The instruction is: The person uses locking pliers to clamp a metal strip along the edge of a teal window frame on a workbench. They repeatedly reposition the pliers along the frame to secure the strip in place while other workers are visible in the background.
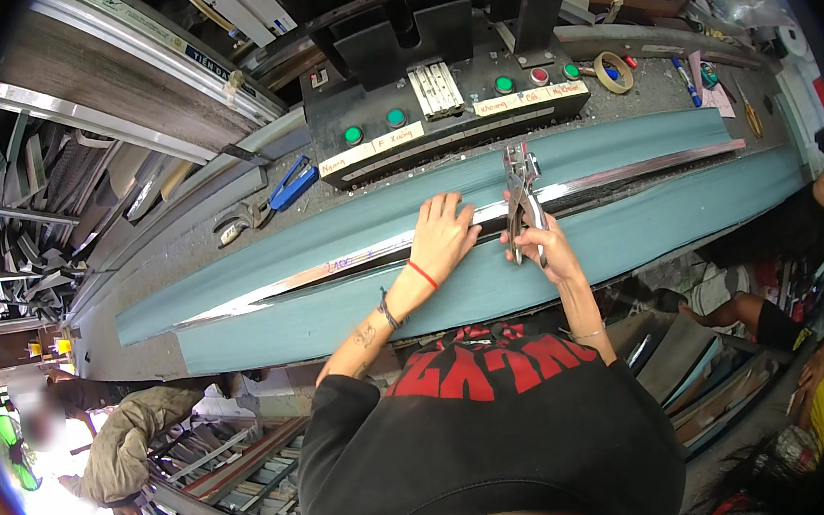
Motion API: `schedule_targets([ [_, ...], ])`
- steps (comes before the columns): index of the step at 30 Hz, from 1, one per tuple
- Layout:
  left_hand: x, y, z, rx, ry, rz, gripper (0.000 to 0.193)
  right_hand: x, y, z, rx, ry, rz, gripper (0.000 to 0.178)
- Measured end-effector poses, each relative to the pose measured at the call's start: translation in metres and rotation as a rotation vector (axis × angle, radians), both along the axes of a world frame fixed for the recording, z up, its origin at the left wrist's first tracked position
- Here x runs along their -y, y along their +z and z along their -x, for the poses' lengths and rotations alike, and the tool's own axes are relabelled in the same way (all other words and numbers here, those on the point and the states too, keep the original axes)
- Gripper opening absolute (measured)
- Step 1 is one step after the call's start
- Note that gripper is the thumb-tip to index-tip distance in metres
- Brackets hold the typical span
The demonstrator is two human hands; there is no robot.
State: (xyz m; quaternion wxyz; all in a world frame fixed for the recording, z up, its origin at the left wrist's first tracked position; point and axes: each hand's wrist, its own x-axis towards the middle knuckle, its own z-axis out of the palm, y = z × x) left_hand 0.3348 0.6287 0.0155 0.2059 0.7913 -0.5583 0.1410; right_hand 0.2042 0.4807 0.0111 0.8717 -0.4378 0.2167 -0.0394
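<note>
A long, shiny metal strip [609, 175] runs across the bench between two teal-covered boards. My left hand [442, 238] grips the strip near its middle, fingers bent over its far side and thumb on the near side. To the right, my right hand [552, 249] is closed around the handles of silver hand pliers [520, 191]. Their broad metal head points away from me, over the strip. Whether the jaws touch the strip I cannot tell. The far teal board [631, 146] and the near teal board [340, 326] lie on either side of it.
Behind the boards stands a black machine base [460, 133] with green and red buttons. Blue-handled pliers [292, 185], another hand tool [237, 226] and a tape roll [613, 74] lie on the bench. Other people [136, 444] are at the left and right edges, near racks of profiles.
</note>
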Motion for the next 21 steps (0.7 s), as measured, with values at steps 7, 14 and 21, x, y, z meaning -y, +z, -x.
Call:
schedule_targets([
  [7,-0.012,-0.031,0.054,-1.970,0.032,0.244,0.034,0.000,-0.003,0.009,0.079,-0.006,-0.065,0.074],
  [14,0.012,-0.058,0.039,-2.216,0.369,0.766,0.031,-0.001,0.006,0.019,0.061,0.067,0.027,0.073],
  [21,0.011,-0.052,0.020,-2.317,0.283,0.648,0.018,-0.032,0.017,0.038,0.341,-0.092,-0.169,0.088],
])
